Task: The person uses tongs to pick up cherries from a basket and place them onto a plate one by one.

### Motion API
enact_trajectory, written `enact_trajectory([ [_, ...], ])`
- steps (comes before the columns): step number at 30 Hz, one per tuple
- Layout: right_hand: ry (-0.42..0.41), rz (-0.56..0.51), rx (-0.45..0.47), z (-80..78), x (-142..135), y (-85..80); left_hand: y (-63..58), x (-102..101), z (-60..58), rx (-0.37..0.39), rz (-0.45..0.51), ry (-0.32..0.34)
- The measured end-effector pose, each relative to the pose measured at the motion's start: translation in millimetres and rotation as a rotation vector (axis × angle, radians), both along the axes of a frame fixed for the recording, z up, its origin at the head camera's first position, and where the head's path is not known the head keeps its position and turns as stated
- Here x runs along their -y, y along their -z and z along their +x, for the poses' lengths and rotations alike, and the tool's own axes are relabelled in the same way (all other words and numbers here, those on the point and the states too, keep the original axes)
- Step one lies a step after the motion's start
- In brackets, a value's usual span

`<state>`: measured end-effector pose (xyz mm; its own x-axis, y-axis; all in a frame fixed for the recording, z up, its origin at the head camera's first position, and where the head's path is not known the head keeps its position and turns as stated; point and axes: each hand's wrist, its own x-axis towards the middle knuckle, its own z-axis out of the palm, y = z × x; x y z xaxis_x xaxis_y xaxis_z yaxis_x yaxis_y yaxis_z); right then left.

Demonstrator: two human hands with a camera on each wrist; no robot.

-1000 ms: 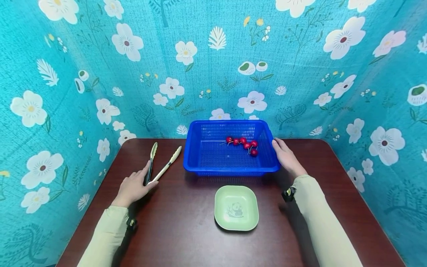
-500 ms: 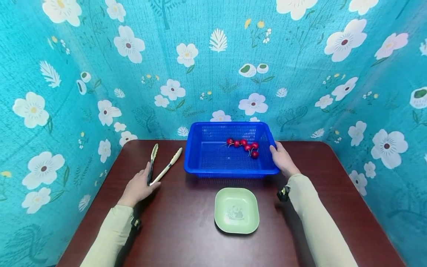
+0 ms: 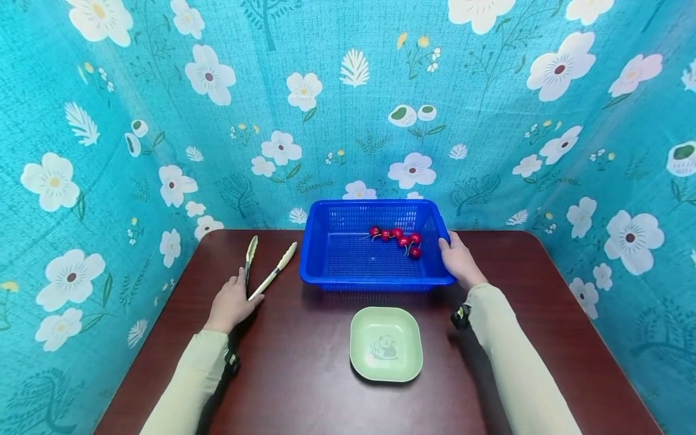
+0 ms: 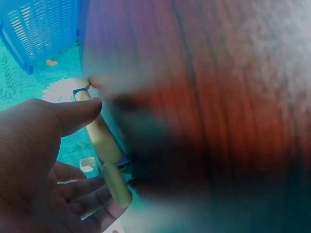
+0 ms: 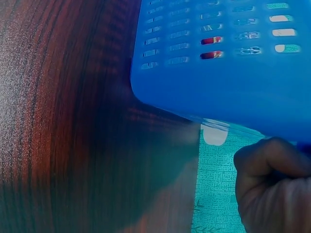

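Note:
My left hand [image 3: 228, 305] holds a pair of spread tongs [image 3: 280, 264] with cream tips at the left of the table. In the left wrist view the thumb lies on one arm of the tongs [image 4: 104, 141], with the fingers behind on the other side. At the back stands a blue plastic basket [image 3: 375, 281] with slotted walls. Several red cherries [image 3: 403, 241] with stems lie in its right half. My right hand [image 3: 461, 263] grips the basket's right rim; in the right wrist view its thumb [image 5: 272, 155] is bent at the rim and the fingertips are hidden.
A square pale green dish [image 3: 386, 326] with a panda print sits in front of the basket on the dark wooden table [image 3: 304, 362]. Blue floral cloth [image 3: 359, 121] hangs close behind the table and along both sides.
My left hand has shifted slightly to the right against the tongs. The right hand has moved a little inward and closed on the basket's rim. Basket, cherries and dish stay in place.

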<state>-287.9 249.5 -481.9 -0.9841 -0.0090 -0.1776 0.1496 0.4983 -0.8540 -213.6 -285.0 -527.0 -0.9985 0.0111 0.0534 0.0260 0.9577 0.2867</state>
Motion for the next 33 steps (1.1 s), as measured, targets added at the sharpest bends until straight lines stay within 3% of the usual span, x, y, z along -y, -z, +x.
enact_trajectory([
  [13,0.003,0.021,-0.009,-0.2,-2.2,-1.9,6.3,-3.0,-7.3,0.0,0.001,-0.017],
  [21,-0.004,0.01,-0.003,-0.6,0.4,0.3,-0.6,-1.7,-4.9,-0.001,0.046,-0.046],
  [33,0.001,0.023,-0.004,0.0,-0.2,-0.3,-11.4,2.9,-8.1,0.128,0.194,-0.093],
])
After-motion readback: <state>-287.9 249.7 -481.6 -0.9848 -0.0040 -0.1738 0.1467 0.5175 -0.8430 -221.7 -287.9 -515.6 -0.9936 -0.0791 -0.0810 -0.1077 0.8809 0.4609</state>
